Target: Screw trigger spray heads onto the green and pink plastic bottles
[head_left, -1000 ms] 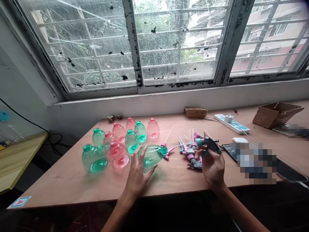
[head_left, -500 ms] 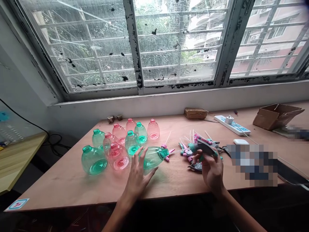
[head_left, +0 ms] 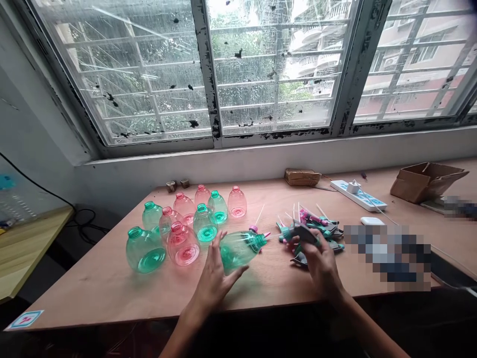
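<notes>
One green bottle [head_left: 238,251] lies tipped in the left hand [head_left: 215,281], which grasps it near its base, thumb on the near side, with the mouth turned toward the right hand [head_left: 322,261]. That right hand grips a dark spray top [head_left: 305,233] with a green collar, its thin straw reaching left to the bottle's mouth; how far inside the straw goes is hard to tell.

Compared with a second ago, the right hand has moved left and the collar sits much nearer the mouth, so less straw shows between them. The bottle has shifted slightly toward the right hand, and its neck now covers more of the pink spray top [head_left: 253,228] lying just behind it.

Just beyond the right hand, the pile of spray tops [head_left: 330,228] remains on the table [head_left: 93,288]. Left of and beyond the left hand, the nine other bottles [head_left: 182,243], four green and five pink, stand as they did. Farther beyond the right hand, the power strip [head_left: 359,195] and open cardboard box [head_left: 417,184] have not moved.
</notes>
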`<state>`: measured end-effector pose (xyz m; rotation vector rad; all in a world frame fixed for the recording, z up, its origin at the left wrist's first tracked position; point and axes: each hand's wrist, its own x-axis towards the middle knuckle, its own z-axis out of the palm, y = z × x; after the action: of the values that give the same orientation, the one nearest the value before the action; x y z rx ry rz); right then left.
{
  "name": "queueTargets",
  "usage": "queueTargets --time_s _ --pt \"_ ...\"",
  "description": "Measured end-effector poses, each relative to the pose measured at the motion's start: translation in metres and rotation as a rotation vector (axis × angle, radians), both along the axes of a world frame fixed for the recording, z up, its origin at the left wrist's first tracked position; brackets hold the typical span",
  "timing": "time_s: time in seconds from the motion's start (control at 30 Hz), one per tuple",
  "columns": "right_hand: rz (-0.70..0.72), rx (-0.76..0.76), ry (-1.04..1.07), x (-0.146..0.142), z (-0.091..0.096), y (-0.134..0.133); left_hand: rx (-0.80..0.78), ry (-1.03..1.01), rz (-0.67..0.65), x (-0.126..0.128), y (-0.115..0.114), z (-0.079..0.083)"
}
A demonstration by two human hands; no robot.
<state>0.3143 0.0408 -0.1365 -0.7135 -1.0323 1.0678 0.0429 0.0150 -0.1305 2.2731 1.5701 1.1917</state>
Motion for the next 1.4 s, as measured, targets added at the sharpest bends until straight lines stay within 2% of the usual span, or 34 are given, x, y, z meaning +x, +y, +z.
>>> queueTargets --time_s 0.1,0.2,0.27,0.5,0.67,0.87,0.97,1.1,1.2,1.3,1.4 --pt "0.113 -0.063 -0.149 -0.005 0.000 -0.005 -0.020 -0.006 -0.039 -0.001 0.000 0.001" --pt "0.267 -0.016 -0.158 -0.009 0.003 -0.007 -0.028 -0.002 -0.075 -0.002 0.000 0.002" --pt "0.309 -0.005 -0.210 -0.009 0.004 -0.007 -0.036 0.001 -0.100 -0.002 0.000 0.002" --pt "0.165 0.006 -0.530 -0.007 0.001 -0.011 -0.063 -0.017 -0.130 -0.001 -0.004 -0.004" --pt "0.218 -0.089 -0.486 -0.003 -0.004 -0.014 -0.166 -0.098 -0.161 -0.003 -0.009 -0.005" --pt "0.321 -0.173 -0.482 0.003 -0.005 -0.014 -0.398 -0.223 -0.176 -0.008 -0.014 0.001" --pt "0.265 -0.166 -0.495 0.004 -0.004 -0.013 -0.428 -0.275 -0.216 -0.007 -0.015 0.001" --pt "0.344 -0.262 -0.501 0.003 -0.006 -0.009 -0.443 -0.272 -0.197 -0.009 -0.015 -0.001" --pt "0.316 -0.207 -0.553 0.001 -0.006 -0.007 -0.456 -0.255 -0.193 -0.013 -0.015 0.000" --pt "0.210 -0.123 -0.636 0.000 -0.005 -0.009 -0.478 -0.245 -0.211 -0.014 -0.015 0.005" --pt "0.177 -0.100 -0.663 0.000 -0.006 -0.011 -0.499 -0.293 -0.290 -0.013 -0.015 0.006"
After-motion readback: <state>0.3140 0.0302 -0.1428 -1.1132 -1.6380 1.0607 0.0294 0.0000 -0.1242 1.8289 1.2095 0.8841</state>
